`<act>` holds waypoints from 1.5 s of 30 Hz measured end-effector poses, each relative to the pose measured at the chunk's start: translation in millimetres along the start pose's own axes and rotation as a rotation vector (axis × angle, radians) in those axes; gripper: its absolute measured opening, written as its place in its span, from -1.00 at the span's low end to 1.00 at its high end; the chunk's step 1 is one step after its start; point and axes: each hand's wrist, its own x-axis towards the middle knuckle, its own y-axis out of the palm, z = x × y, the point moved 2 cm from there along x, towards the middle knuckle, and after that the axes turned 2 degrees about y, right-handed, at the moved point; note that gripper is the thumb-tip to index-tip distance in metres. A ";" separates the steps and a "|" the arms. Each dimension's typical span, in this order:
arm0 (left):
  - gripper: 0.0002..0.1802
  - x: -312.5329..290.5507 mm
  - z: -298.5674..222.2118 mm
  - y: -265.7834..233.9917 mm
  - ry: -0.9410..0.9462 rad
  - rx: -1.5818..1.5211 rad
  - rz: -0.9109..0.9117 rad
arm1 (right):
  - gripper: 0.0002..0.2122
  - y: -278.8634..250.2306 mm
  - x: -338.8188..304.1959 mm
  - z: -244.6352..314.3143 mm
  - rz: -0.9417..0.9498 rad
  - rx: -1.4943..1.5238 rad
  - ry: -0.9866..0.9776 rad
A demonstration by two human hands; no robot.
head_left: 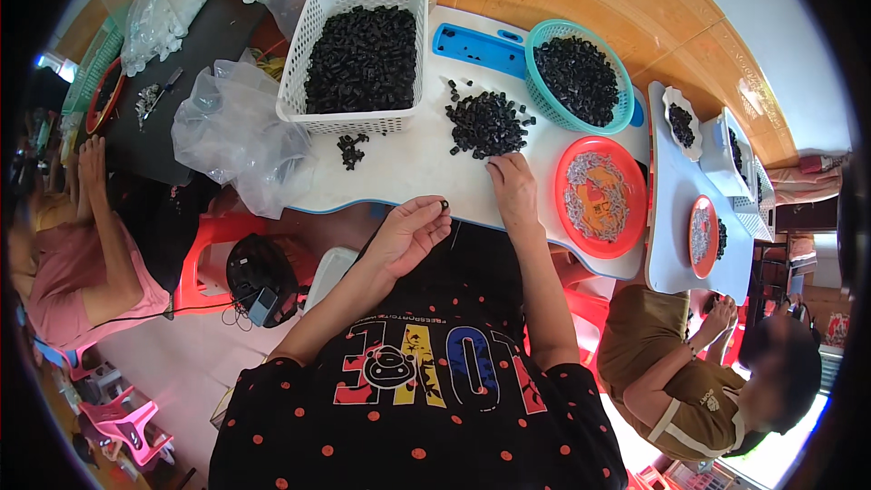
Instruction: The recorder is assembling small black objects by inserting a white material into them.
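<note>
Two hands work at the white table [408, 172]. Left hand [408, 231] pinches one small black piece [445, 206] in its fingertips. Right hand [513, 186], fingers together, touches the loose black pile [485, 122] at twelve o'clock from it.

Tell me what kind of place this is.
Probably a small home or workshop assembly spot. A white plastic lattice basket and a round teal basket brim with small black plastic parts, a round orange tray holds little metal pieces, and other people sit sorting at neighbouring tables.
</note>
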 end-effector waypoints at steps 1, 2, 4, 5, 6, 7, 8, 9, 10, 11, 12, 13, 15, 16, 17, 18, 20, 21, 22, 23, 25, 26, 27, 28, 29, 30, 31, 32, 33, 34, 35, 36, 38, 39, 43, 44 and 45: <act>-0.87 1.2 -1.8 0.6 0.003 0.006 0.006 | -0.85 -0.2 1.3 1.9 -0.006 -0.021 -0.036; -0.87 2.3 -3.3 1.5 0.006 0.011 0.011 | -0.85 -3.0 1.0 3.6 -0.002 0.046 0.014; -0.87 6.1 -7.8 4.6 0.011 0.036 0.008 | -0.85 -13.9 -1.2 11.4 0.027 0.159 0.163; -0.87 7.4 -10.0 6.1 0.010 0.054 -0.016 | -0.86 -21.1 -1.8 17.4 0.041 0.405 0.243; -0.87 9.1 -12.1 9.0 0.023 0.066 0.001 | -0.86 -29.7 -4.0 24.0 0.070 0.640 0.366; -0.87 11.6 -13.2 12.2 0.025 0.086 -0.001 | -0.86 -38.8 -6.9 32.0 0.101 0.881 0.483; -0.87 14.1 -13.7 16.2 0.027 0.101 0.010 | -0.85 -47.4 -7.8 42.3 0.123 1.051 0.480; -0.87 16.4 -14.1 20.6 0.021 0.121 0.017 | -0.85 -55.7 -7.8 51.8 0.151 1.034 0.468; -0.87 18.6 -14.1 25.2 0.016 0.135 0.034 | -0.85 -63.3 -8.0 60.7 0.183 1.032 0.440; -0.86 19.7 -13.6 29.9 0.012 0.145 0.061 | -0.85 -68.9 -8.3 68.7 0.216 1.039 0.409; -0.86 20.3 -12.9 33.8 0.017 0.168 0.057 | -0.85 -72.3 -9.0 74.4 0.205 1.009 0.433; -0.86 20.9 -12.1 37.6 0.025 0.185 0.061 | -0.85 -74.1 -10.1 79.0 0.196 0.986 0.454; -0.86 20.3 -10.1 43.5 0.042 0.216 0.068 | -0.86 -75.3 -11.7 83.1 0.182 0.947 0.482; -0.85 19.5 -9.4 45.6 0.052 0.231 0.071 | -0.87 -74.2 -12.3 83.7 0.177 0.930 0.489; -0.84 18.8 -8.7 47.4 0.064 0.245 0.073 | -0.87 -73.1 -13.4 83.3 0.173 0.922 0.520; -0.84 17.8 -7.8 48.7 0.071 0.251 0.065 | -0.88 -72.8 -14.2 83.7 0.169 0.915 0.486; -0.83 16.1 -6.3 51.0 0.085 0.263 0.051 | -0.90 -72.2 -15.5 83.8 0.160 0.919 0.469; -0.83 15.4 -6.2 51.9 0.100 0.273 0.054 | -0.90 -72.4 -16.1 83.6 0.172 0.903 0.472; -0.83 14.8 -6.0 52.6 0.113 0.282 0.058 | -0.90 -73.0 -16.6 83.6 0.183 0.887 0.477; -0.82 14.4 -6.0 53.2 0.126 0.291 0.061 | -0.91 -73.6 -17.0 83.7 0.193 0.871 0.481; -0.83 14.4 -6.0 53.8 0.153 0.328 0.066 | -0.91 -73.9 -17.4 84.2 0.213 0.859 0.485; -0.83 14.4 -5.8 53.8 0.166 0.346 0.069 | -0.91 -73.6 -17.6 84.4 0.223 0.852 0.487; -0.82 14.4 -5.7 53.5 0.183 0.379 0.062 | -0.91 -72.9 -18.2 84.7 0.211 0.863 0.488; -0.82 14.4 -5.4 53.0 0.200 0.413 0.055 | -0.91 -71.3 -19.2 85.3 0.198 0.873 0.489; -0.82 14.5 -5.2 52.8 0.222 0.420 0.068 | -0.91 -69.5 -20.2 86.1 0.184 0.915 0.479; -0.82 15.0 -4.6 51.4 0.218 0.441 0.041 | -0.92 -67.0 -21.2 86.9 0.150 0.834 0.459; -0.82 15.1 -3.8 50.2 0.219 0.435 0.033 | -0.92 -63.4 -22.4 88.7 0.116 0.785 0.428; -0.82 15.2 -3.1 48.7 0.220 0.430 0.026 | -0.92 -60.8 -24.0 90.1 0.084 0.743 0.420; -0.82 14.9 -2.2 47.1 0.206 0.395 0.019 | -0.93 -59.6 -25.4 91.8 0.073 0.728 0.382; -0.83 14.3 -1.3 45.3 0.193 0.361 0.012 | -0.93 -58.4 -26.8 93.4 0.065 0.720 0.367; -0.83 14.0 -0.1 43.8 0.172 0.297 0.022 | -0.93 -57.5 -28.2 95.0 0.057 0.712 0.354; -0.82 14.3 0.5 42.0 0.191 0.317 -0.004 | -0.94 -56.2 -29.2 95.9 0.064 0.734 0.381; -0.81 15.3 2.4 39.8 0.222 0.295 -0.020 | -0.94 -53.6 -29.6 96.8 0.080 0.777 0.435; -0.81 15.3 1.7 39.0 0.250 0.335 0.003 | -0.93 -52.4 -29.7 96.7 0.084 0.814 0.470; -0.80 14.9 -2.6 38.9 0.328 0.451 0.075 | -0.91 -48.7 -29.6 93.9 0.110 0.944 0.561; -0.80 15.1 -3.3 39.8 0.340 0.470 0.090 | -0.91 -47.8 -29.5 92.7 0.117 0.971 0.570; -0.80 15.1 -3.0 40.5 0.326 0.440 0.084 | -0.91 -47.3 -30.6 91.8 0.115 0.986 0.579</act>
